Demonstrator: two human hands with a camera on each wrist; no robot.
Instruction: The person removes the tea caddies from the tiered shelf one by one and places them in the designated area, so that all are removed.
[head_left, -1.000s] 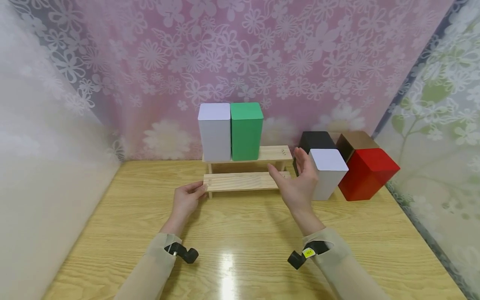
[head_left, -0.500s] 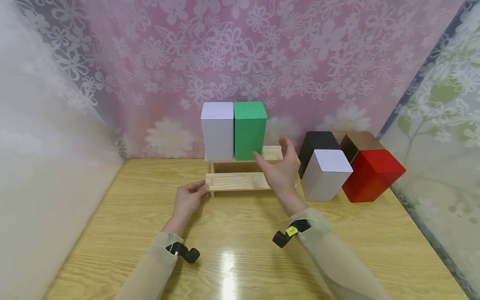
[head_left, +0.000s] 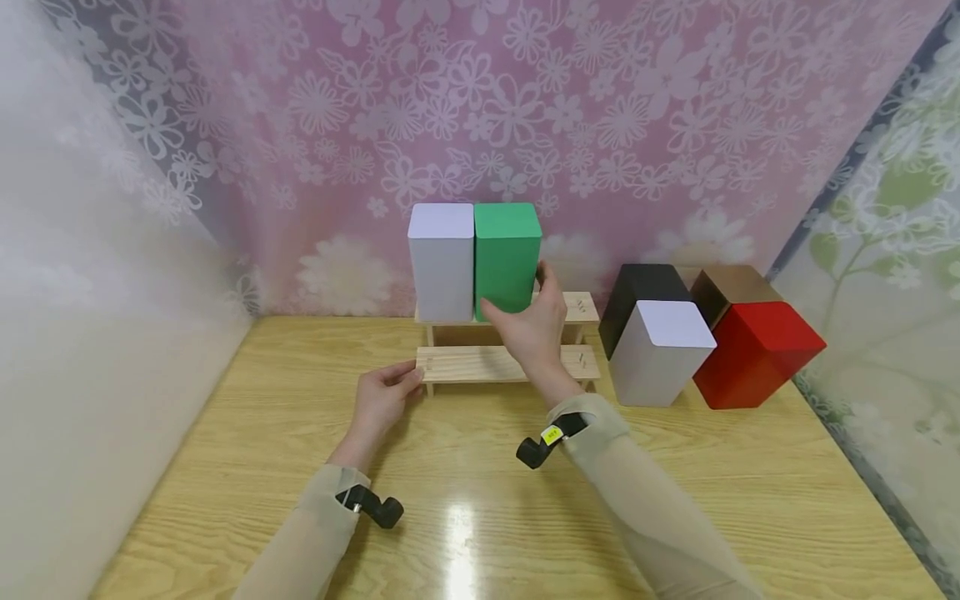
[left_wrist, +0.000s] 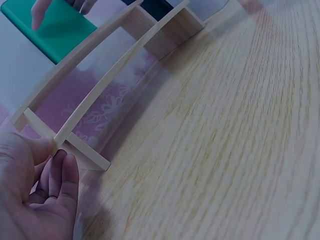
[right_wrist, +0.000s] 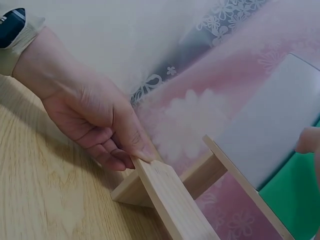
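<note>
A two-tier wooden shelf [head_left: 480, 364] stands on the table. My left hand [head_left: 381, 400] pinches the left end of its lower board; in the left wrist view the thumb and curled fingers [left_wrist: 68, 182] meet at that corner. On the upper tier a white box [head_left: 442, 275] and a green box [head_left: 506, 250] stand upright side by side. My right hand [head_left: 534, 329] straddles the green box, thumb before its lower left edge and fingers along its right side. The right wrist view has the thumb tip [right_wrist: 307, 140] overlapping the seam between both boxes.
To the right of the shelf stand a second white box [head_left: 660, 358], a black box [head_left: 637, 304], a red box [head_left: 757, 354] and a brown box [head_left: 731, 287]. A pink floral curtain [head_left: 480, 100] hangs behind, and a pale wall [head_left: 97, 250] borders the left.
My right hand has moved left from beside the right-hand white box to the green box. My left hand keeps its pinch on the shelf. The view has shifted slightly.
</note>
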